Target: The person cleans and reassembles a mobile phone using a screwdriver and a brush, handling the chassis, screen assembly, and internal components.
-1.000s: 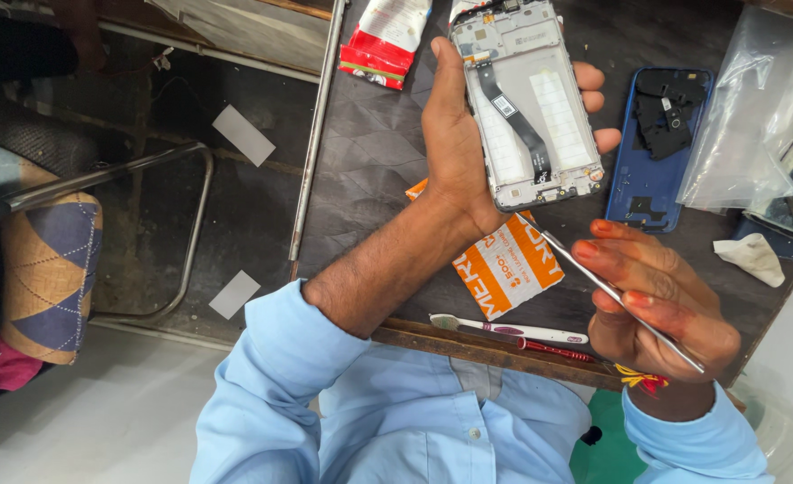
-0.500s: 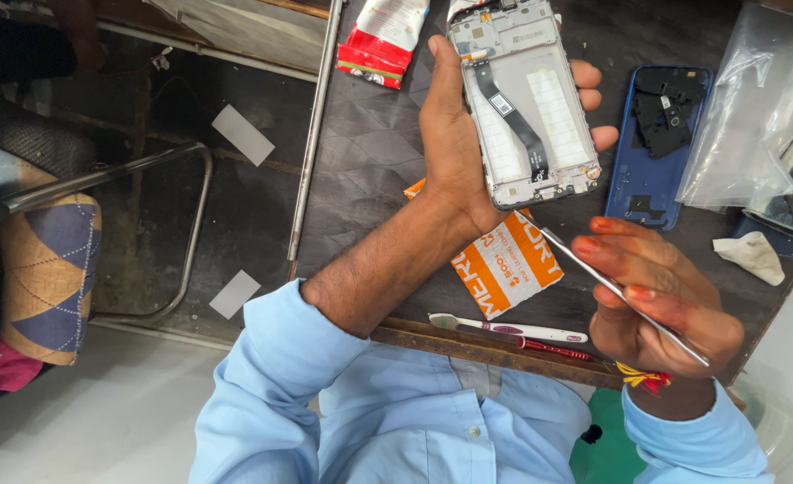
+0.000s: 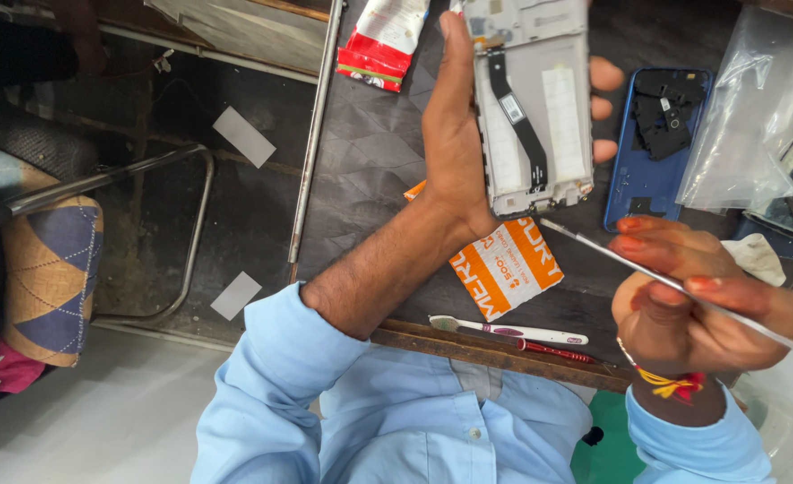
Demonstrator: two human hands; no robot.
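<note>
Item: opened phone frame (image 3: 535,108) — upright above the counter (image 3: 370,170), my left hand (image 3: 457,134) clamped on its long edges. Light, rigid, fragile: black ribbon cable (image 3: 517,112) exposed, so I judge edges only. Right hand (image 3: 697,305) — fingers pinched on thin metal pry tool (image 3: 594,246), tip just beside the frame's lower corner.

Phone repair bench: opened phone (image 3: 531,108), blue back cover (image 3: 634,179).

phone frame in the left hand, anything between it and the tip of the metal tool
Nothing visible. The metal tool in the right hand points at the lower corner of the phone frame, with only open air between.
</note>
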